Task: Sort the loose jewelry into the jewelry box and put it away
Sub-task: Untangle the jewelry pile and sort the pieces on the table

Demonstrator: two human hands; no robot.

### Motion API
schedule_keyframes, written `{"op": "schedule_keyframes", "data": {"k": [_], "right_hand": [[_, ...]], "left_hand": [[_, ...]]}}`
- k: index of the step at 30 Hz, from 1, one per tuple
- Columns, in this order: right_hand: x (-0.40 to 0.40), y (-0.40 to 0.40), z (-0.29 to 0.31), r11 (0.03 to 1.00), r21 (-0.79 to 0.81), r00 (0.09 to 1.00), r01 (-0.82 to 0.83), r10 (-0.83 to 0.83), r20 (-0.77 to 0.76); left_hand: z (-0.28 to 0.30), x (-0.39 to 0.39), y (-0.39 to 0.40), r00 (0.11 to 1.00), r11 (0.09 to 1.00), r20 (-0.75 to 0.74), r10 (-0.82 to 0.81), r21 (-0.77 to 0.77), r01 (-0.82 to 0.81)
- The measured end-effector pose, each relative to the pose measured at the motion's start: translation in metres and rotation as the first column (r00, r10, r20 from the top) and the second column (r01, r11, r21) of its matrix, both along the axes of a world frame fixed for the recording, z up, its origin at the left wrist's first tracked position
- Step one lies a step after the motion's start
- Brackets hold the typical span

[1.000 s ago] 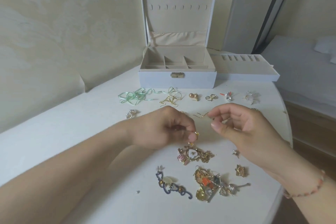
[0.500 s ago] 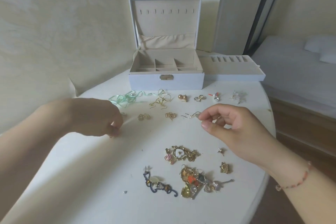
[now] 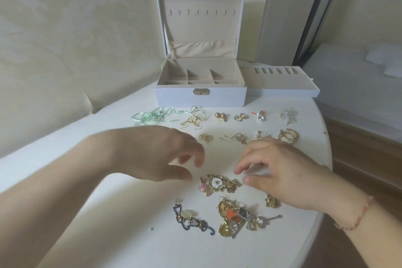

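Above the gold brooch (image 3: 219,184) | left hand (image 3: 156,152) and right hand (image 3: 280,172) are being held with fingers loosely spread, nothing grasped | loose jewelry is lying scattered on the tabletop (image 3: 121,235) | jewelry box (image 3: 201,95) is standing with lid raised behind, its tray (image 3: 280,88) alongside.

Bare forearms, no sleeves; thin bracelet (image 3: 356,216), seemingly red-orange beaded, circles the right wrist.
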State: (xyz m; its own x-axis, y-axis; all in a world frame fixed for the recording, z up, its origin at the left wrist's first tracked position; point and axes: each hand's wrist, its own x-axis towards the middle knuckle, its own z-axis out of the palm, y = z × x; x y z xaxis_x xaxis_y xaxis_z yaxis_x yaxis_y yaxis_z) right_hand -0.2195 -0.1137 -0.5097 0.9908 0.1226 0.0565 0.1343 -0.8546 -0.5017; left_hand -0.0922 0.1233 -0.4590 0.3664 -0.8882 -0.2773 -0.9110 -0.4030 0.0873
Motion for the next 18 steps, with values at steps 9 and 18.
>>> {"op": "schedule_keyframes", "data": {"k": [9, 18], "right_hand": [[0.001, 0.008, -0.01, 0.996, -0.082, 0.997, -0.029, 0.035, 0.073], [0.001, 0.003, -0.005, 0.982, 0.183, 0.987, 0.054, -0.08, 0.137]], "left_hand": [[-0.047, -0.02, -0.041, 0.982, 0.823, -0.161, -0.098, -0.567, -0.011], [-0.056, -0.021, -0.041, 0.937, 0.785, -0.347, -0.046, -0.592, -0.18]]}}
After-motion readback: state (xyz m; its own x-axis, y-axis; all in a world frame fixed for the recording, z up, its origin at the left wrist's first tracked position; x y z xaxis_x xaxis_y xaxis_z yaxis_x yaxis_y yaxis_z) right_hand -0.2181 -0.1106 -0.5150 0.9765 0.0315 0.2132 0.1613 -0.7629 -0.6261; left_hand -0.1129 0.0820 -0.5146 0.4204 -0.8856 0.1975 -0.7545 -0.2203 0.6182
